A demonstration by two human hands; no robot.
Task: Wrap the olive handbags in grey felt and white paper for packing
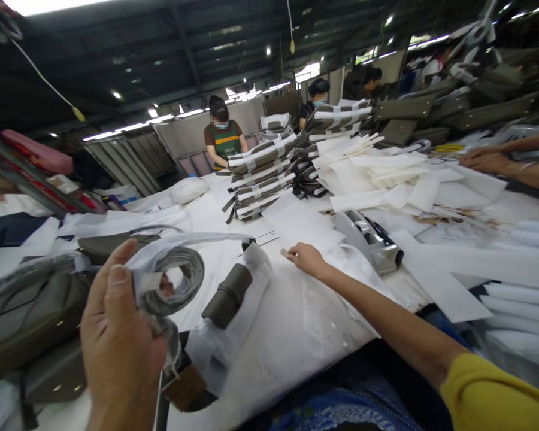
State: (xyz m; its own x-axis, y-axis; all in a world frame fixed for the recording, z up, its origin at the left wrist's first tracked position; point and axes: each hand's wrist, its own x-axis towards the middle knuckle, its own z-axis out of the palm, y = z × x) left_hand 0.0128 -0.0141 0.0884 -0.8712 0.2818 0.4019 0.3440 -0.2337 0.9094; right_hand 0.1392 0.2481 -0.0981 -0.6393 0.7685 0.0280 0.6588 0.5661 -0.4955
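In my left hand [121, 329], at the lower left, sits a coiled grey strap [197, 269] wrapped in thin white film. A fingertip shows through the middle of the coil. From its top, a white-wrapped length runs right to a small dark end on the table. My right hand [306, 258] is pinched on a small pale strip [285, 253], close above the white table surface. Between the hands lies a dark olive-grey padded piece [228, 293] on white wrapping sheet [256, 299]. Beside my right forearm stands a tape dispenser [368, 239].
Olive-grey bags [36, 317] lie at the left. Stacked wrapped straps [263, 179] stand at the back middle. White sheets [386, 167] and white rolls [521, 305] cover the right side. A co-worker's hands [489, 160] rest at far right; other people stand behind the table.
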